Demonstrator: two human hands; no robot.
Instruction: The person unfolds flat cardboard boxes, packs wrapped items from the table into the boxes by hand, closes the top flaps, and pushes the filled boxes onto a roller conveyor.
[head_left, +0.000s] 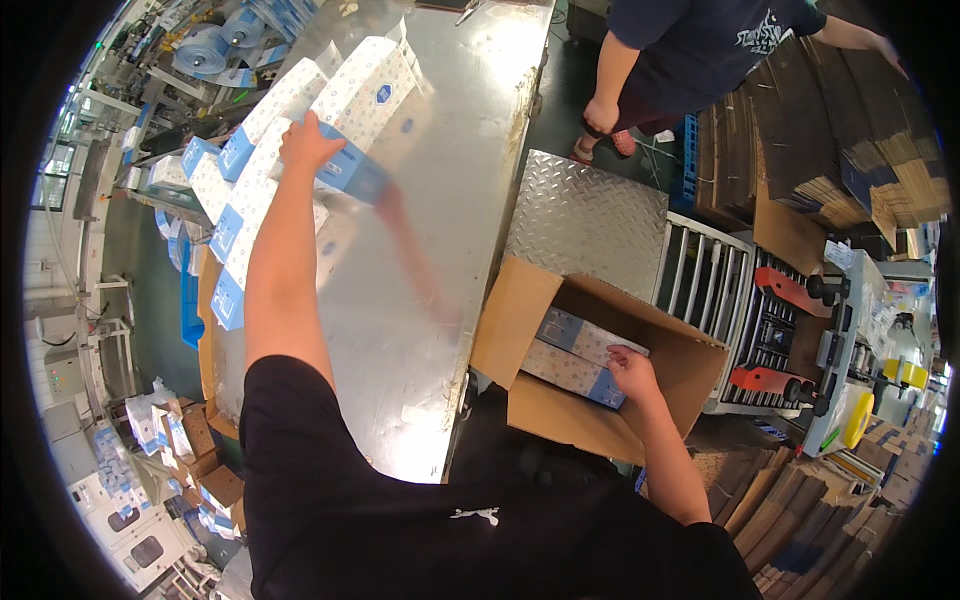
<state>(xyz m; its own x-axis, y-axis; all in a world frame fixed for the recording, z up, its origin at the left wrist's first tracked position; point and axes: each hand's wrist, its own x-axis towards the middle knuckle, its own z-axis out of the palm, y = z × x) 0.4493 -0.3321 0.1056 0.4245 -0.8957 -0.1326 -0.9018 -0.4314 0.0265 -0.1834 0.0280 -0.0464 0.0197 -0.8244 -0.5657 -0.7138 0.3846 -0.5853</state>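
Observation:
Several white packs with a small print and blue ends lie in a slanting cluster on the left side of the metal table [440, 180]. At the far end of the cluster, my left hand [310, 148] grips a white-and-blue pack [345, 165], thumb and fingers spread across it. To the right, an open cardboard carton [535, 310] holds more packs [565, 365] lying side by side. My right hand [632, 373] reaches inside, fingers curled together over the packs; what they pinch, if anything, is hidden.
Behind the carton are a diamond-plate metal platform [585, 215] and a roller conveyor [705, 265], leading to a machine with red arms [790, 290]. Another person [690, 50] stands beyond, beside stacked flat cardboard [820, 130]. Machinery with blue film rolls [205, 50] is at far left.

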